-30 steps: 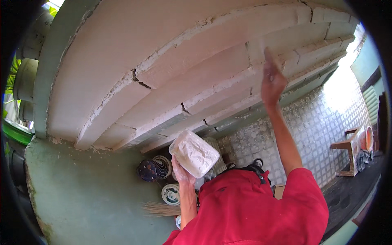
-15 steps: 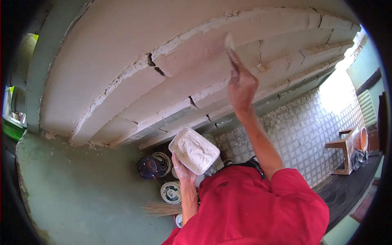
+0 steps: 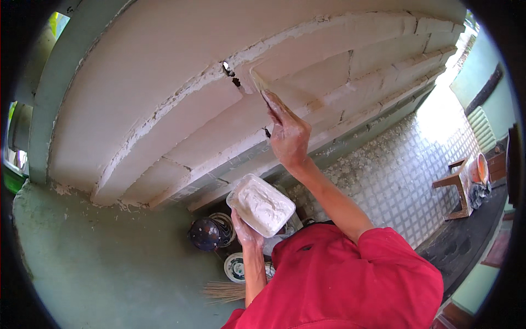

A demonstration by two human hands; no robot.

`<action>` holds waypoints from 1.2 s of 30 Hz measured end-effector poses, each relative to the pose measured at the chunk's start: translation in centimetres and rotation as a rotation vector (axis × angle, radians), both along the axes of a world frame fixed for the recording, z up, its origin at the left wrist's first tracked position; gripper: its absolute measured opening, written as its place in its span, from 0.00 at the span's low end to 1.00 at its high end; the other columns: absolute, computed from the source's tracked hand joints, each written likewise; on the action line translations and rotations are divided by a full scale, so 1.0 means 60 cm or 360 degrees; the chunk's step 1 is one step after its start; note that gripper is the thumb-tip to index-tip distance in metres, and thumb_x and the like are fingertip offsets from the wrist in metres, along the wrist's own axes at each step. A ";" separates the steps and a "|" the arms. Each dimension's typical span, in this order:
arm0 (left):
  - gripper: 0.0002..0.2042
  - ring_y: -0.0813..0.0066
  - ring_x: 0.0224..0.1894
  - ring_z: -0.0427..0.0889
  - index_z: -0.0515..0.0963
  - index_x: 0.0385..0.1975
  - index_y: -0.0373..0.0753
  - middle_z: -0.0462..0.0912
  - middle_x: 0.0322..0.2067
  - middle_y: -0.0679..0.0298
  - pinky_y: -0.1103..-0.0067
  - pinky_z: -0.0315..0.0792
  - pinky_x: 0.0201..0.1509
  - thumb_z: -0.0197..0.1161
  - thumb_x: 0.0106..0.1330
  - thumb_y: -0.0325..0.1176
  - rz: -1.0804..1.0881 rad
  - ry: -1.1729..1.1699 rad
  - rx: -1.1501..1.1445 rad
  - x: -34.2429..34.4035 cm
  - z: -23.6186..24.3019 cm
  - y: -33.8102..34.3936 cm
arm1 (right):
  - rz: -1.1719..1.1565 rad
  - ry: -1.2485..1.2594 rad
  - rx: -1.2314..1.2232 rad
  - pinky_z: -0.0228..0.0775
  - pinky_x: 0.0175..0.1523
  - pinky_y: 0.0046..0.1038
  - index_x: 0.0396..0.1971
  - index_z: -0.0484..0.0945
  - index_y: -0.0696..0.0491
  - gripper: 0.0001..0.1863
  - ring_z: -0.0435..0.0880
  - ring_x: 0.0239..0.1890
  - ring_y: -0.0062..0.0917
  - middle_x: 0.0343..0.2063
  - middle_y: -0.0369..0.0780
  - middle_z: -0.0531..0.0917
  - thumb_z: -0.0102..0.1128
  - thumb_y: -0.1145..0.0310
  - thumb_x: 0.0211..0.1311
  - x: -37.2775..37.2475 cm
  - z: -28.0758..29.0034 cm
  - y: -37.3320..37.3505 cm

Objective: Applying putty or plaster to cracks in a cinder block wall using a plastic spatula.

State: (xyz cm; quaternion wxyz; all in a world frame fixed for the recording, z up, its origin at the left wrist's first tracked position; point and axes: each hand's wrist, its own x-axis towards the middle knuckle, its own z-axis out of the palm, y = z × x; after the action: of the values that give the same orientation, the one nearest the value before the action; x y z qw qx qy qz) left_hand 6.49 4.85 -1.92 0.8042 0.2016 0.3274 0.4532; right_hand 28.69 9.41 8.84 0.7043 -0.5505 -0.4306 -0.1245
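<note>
My right hand (image 3: 290,137) grips the handle of a putty knife (image 3: 259,83). Its pale blade lies against the moulded face of the plaster trim (image 3: 307,57), just right of a dark crack (image 3: 232,75). Fresh, damp-looking filler shows around the blade. Lower down, my left hand (image 3: 247,230) holds a white rectangular tub (image 3: 285,220) from beneath and its left side. Inside the tub is thick white filler (image 3: 260,202), its surface uneven. White smears cover the fingers of both hands.
Below the tub stand a dark round container (image 3: 205,234), a white bucket (image 3: 234,267) and a bundle of thin sticks (image 3: 223,291). A wooden stool (image 3: 457,186) with an orange-lined bucket (image 3: 482,168) is on the right, past the tiled floor (image 3: 378,170). A green wall (image 3: 109,263) rises at left.
My right hand has swept the putty knife left and down along the trim, toward the crack. The view has shifted slightly. My left hand still holds the tub in nearly the same place.
</note>
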 end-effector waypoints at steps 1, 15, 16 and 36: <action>0.27 0.60 0.63 0.70 0.61 0.66 0.41 0.69 0.62 0.59 0.64 0.65 0.67 0.42 0.73 0.52 -0.0010 -0.0006 0.0000 -0.003 0.000 0.002 | -0.0021 -0.0001 -0.0025 0.79 0.47 0.29 0.53 0.79 0.53 0.30 0.87 0.43 0.32 0.45 0.46 0.84 0.52 0.89 0.47 0.001 0.004 -0.006; 0.30 0.57 0.63 0.70 0.60 0.67 0.41 0.68 0.63 0.58 0.61 0.66 0.66 0.42 0.71 0.55 -0.0018 -0.0018 -0.0049 -0.022 -0.022 -0.001 | -0.0434 0.0247 0.0066 0.74 0.39 0.29 0.44 0.81 0.61 0.13 0.83 0.31 0.26 0.32 0.43 0.86 0.60 0.70 0.64 0.117 0.014 -0.016; 0.30 0.57 0.63 0.70 0.60 0.67 0.41 0.68 0.63 0.58 0.61 0.66 0.66 0.42 0.71 0.55 0.0002 -0.0017 -0.0052 -0.027 -0.022 -0.002 | -0.0414 0.0249 0.0061 0.74 0.39 0.29 0.44 0.81 0.61 0.13 0.83 0.31 0.26 0.32 0.43 0.86 0.60 0.70 0.64 0.097 0.019 -0.011; 0.29 0.58 0.63 0.70 0.61 0.66 0.41 0.69 0.63 0.58 0.61 0.65 0.67 0.42 0.72 0.54 0.0069 -0.0045 -0.0034 -0.048 -0.017 -0.008 | -0.0313 0.0262 -0.0063 0.73 0.37 0.35 0.47 0.80 0.57 0.14 0.85 0.32 0.41 0.34 0.50 0.84 0.52 0.75 0.63 0.020 0.023 -0.017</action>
State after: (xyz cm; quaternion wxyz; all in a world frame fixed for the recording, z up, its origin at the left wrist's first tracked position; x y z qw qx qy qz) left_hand 3.61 4.35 -2.95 0.8009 0.1795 0.3250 0.4698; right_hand 29.92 8.42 10.21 0.7107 -0.6122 -0.3176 -0.1387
